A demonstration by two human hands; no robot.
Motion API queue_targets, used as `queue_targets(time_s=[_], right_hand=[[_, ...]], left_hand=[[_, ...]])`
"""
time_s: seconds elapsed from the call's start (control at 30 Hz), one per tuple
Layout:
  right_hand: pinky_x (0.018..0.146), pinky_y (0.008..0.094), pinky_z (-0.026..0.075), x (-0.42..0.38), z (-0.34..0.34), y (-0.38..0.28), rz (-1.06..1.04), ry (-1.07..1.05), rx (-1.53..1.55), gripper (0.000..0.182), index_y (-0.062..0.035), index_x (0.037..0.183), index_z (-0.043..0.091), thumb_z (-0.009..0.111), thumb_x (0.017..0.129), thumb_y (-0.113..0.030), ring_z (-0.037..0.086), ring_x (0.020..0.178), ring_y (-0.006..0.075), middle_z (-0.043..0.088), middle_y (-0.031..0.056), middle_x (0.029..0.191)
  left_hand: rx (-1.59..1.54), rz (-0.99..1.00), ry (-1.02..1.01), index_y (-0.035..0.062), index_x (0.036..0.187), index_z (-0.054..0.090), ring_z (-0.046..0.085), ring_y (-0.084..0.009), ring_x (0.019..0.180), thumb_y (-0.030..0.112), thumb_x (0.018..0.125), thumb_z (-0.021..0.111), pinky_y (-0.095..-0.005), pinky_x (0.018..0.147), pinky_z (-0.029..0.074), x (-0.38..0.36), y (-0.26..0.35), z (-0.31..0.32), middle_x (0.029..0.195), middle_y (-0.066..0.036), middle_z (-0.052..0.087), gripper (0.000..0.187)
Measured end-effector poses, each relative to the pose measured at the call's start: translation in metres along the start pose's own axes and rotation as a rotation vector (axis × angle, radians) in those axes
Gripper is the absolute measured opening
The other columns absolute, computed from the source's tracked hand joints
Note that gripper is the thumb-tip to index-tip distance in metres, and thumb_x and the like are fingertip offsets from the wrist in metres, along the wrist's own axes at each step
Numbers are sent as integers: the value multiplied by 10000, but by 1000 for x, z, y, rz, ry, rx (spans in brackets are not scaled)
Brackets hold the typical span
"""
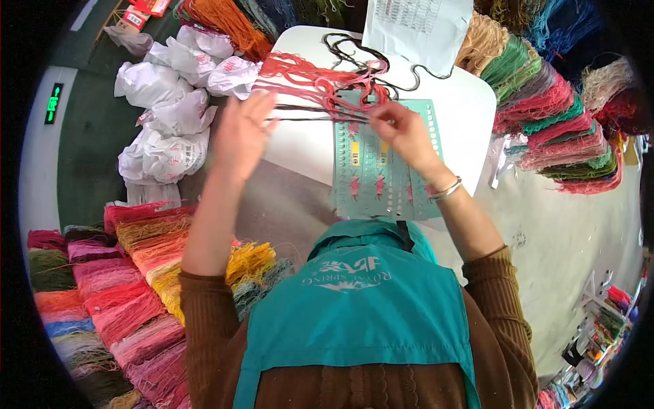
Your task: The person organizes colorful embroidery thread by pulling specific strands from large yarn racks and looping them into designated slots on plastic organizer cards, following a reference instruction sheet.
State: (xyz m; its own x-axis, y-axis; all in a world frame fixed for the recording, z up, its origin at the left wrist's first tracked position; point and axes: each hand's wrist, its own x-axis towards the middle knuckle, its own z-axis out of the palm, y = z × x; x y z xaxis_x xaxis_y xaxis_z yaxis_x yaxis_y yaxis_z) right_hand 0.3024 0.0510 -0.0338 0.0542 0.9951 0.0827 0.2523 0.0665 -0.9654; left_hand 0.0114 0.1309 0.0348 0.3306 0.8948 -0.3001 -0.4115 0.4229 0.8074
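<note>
My left hand (244, 133) is raised beside the table's left edge, slightly blurred, its fingers stretched out and the thumb apart. Straight strands of black thread (300, 118) run from beside its fingers across to my right hand (405, 133). The fingertips of that right hand are pinched together on the black strands, over green cards (364, 185) with punched holes, yellow labels and pink prints. Red and pink threads (306, 78) lie loosely across the upper part of the cards and the table. A black cord-like thread (409, 85) curls behind them.
A printed sheet (417, 31) lies at the far side of the white table (466, 102). White plastic bags (163, 146) are piled to the left. Hanks of coloured thread fill racks at lower left (136, 300) and upper right (545, 102). A teal apron (361, 307) covers my front.
</note>
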Motion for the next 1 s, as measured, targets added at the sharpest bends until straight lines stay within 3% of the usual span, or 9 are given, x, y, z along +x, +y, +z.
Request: queue_targets(time_s=[0.33, 0.5, 0.6, 0.63, 0.67, 0.8, 0.9, 0.97, 1.0], right_hand=[[659, 240, 460, -11, 64, -56, 72, -86, 651, 87, 0, 896, 673, 670, 862, -80, 530, 727, 56, 642, 2, 820], [842, 312, 475, -13, 23, -59, 167, -114, 1014, 104, -23, 864, 627, 554, 911, -80, 618, 828, 161, 660, 57, 845], [881, 338, 465, -15, -39, -58, -65, -87, 946, 179, -4, 856, 615, 495, 920, -121, 601, 914, 186, 634, 94, 900], [985, 430, 416, -16, -71, -49, -120, 26, 756, 227, -9, 907, 598, 500, 935, -212, 579, 1036, 248, 629, 142, 999], [981, 404, 416, -18, -102, -53, -122, 61, 999, 192, -1, 858, 612, 492, 905, -143, 575, 1027, 231, 624, 141, 1047], [1115, 471, 259, -53, -239, -45, -182, 151, 1101, 243, 66, 1085, 513, 468, 876, -50, 495, 1110, 273, 559, 143, 1111], [1021, 452, 385, -91, -332, -17, -332, 96, 1154, 246, 107, 1027, 564, 441, 887, -53, 538, 1129, 301, 550, 232, 1244], [936, 377, 462, -118, -388, -20, -227, 523, 747, 247, 103, 1055, 542, 448, 889, -53, 584, 952, 259, 595, 201, 1091], [732, 302, 408, -137, -428, -18, -229, 496, 980, 137, 63, 950, 522, 461, 872, -32, 477, 766, 191, 498, 122, 879]], left_hand=[[938, 431, -537, 33, 1491, 165, 240, -259, 1399, 562, 985, 121, -397, 1133, 137, -24, -37, 87, 1513, -171, 270, 733], [724, 316, -514, 1, 1477, 182, 217, -232, 1409, 566, 983, 120, -374, 1145, 73, -8, -45, 82, 1493, -151, 318, 753], [956, 393, -255, 9, 1409, 368, 329, -232, 1358, 455, 1018, 242, -345, 1119, 199, 12, -31, 58, 1409, -146, 443, 606], [1081, 404, -226, 16, 1342, 452, 380, -226, 1318, 400, 1016, 297, -332, 1093, 247, 21, -25, 40, 1347, -130, 500, 527], [1205, 415, -199, 23, 1275, 536, 430, -220, 1278, 346, 1014, 353, -319, 1066, 294, 30, -20, 19, 1285, -114, 558, 453], [1245, 95, -216, 44, 1091, 628, 562, -169, 1061, 283, 992, 416, -313, 947, 398, 60, -4, -45, 1090, -62, 656, 335], [1020, -31, -296, 55, 987, 626, 562, -148, 1065, 283, 988, 425, -324, 927, 420, 60, -1, -38, 1081, -57, 657, 304], [980, -70, -343, 56, 993, 623, 562, -149, 1075, 308, 996, 418, -343, 947, 415, 66, -6, -24, 1085, -62, 651, 325], [959, -91, -366, 57, 997, 622, 562, -149, 1080, 321, 1001, 414, -353, 957, 413, 70, -9, -19, 1087, -64, 648, 336]])
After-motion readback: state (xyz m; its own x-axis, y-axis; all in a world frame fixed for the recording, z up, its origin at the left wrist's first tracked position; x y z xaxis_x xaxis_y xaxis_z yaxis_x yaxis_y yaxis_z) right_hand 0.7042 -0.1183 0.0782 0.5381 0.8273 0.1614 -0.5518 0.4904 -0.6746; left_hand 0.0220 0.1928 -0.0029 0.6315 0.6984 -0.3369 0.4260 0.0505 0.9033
